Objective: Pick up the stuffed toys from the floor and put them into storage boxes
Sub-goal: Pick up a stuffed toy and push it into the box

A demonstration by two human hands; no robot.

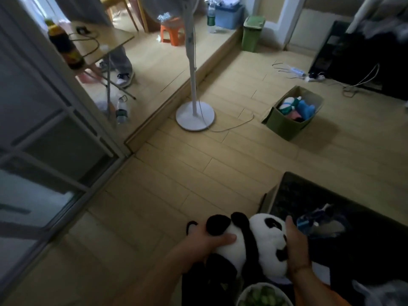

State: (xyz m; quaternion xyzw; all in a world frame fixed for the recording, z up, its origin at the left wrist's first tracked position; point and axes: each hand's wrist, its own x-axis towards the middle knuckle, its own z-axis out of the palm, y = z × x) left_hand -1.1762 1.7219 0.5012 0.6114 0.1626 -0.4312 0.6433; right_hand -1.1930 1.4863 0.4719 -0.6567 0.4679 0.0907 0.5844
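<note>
Low in the view, above the wooden floor (154, 195), both hands hold a stuffed panda (254, 241); it is white with black ears, eye patches and limbs. The left hand (209, 241) grips its body with curled fingers, and the right hand (295, 241) clasps its head. Farther away stands a green storage box (284, 127) holding colourful toys (297, 108), blurred and hard to identify.
</note>
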